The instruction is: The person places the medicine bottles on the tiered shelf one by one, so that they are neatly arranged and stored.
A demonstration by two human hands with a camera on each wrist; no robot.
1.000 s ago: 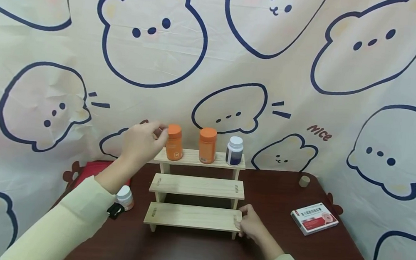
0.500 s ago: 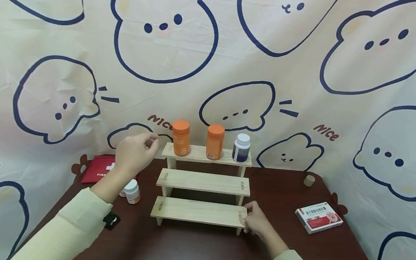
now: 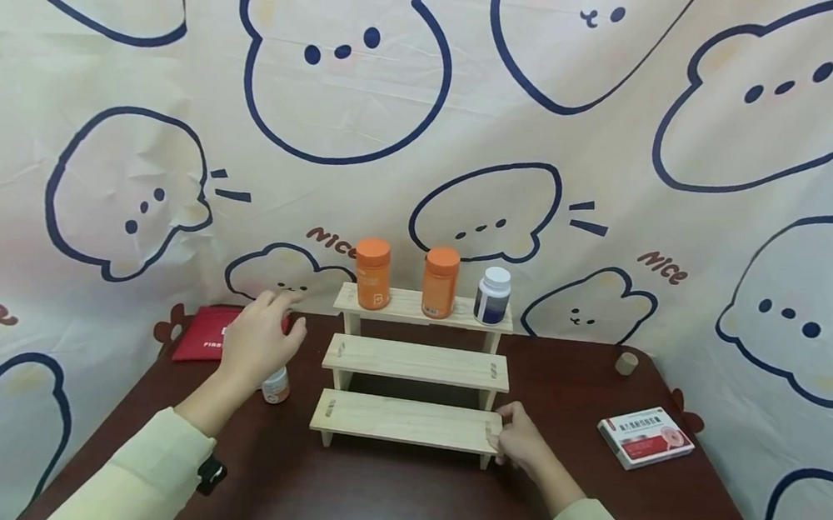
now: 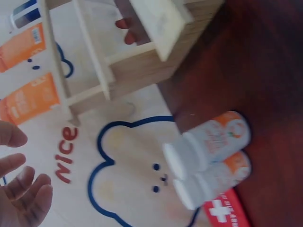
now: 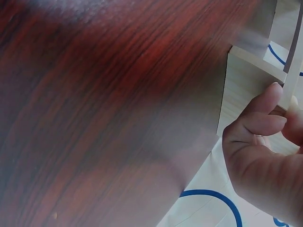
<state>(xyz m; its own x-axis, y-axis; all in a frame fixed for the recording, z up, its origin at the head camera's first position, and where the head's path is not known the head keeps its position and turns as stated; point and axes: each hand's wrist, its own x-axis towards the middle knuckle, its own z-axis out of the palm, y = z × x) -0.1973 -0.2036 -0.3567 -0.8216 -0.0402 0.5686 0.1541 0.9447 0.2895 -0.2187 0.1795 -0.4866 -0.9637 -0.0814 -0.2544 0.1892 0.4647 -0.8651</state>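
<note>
My right hand (image 3: 519, 444) pinches the right end of the lowest board of a three-step wooden rack (image 3: 408, 422), thumb on top and fingers beneath in the right wrist view. My left hand (image 3: 261, 341) is in the air left of the rack, fingers loosely bent and holding nothing. On the top step stand two orange bottles (image 3: 373, 274) and a dark-labelled white bottle (image 3: 492, 297). Below my left hand is a white-capped pill bottle (image 3: 275, 387), partly hidden. The left wrist view shows two such bottles (image 4: 210, 142) side by side on the table.
A red first aid pouch (image 3: 206, 336) lies at the table's back left. To the right are a red-and-white medicine box (image 3: 645, 438) and a small round wooden piece (image 3: 627, 363). A cloth printed with bears (image 3: 340, 110) hangs behind the dark table (image 3: 378, 499).
My left hand has moved from beside the left orange bottle leftward and down, toward the white-capped bottles, its fingers spreading. My right hand keeps its hold on the rack. The head view has shifted slightly.
</note>
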